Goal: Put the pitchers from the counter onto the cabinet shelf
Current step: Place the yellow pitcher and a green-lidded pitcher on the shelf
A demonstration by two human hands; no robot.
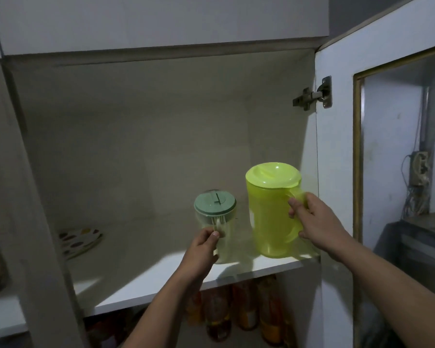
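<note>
A clear pitcher with a green lid [215, 203] stands on the white cabinet shelf [146, 277], near its front edge. My left hand [203, 249] grips its handle. To the right, a bigger yellow-green pitcher [271, 209] with a matching lid sits at the shelf's front right corner. My right hand [314, 218] is curled round that pitcher's handle. Both pitchers are upright, a small gap between them.
A plate with coloured dots [79, 238] lies at the shelf's left back. The cabinet door [342, 146] stands open on the right, with a metal hinge [313, 94]. Bottles [246, 307] fill the shelf below. A white divider [30, 197] bounds the left side.
</note>
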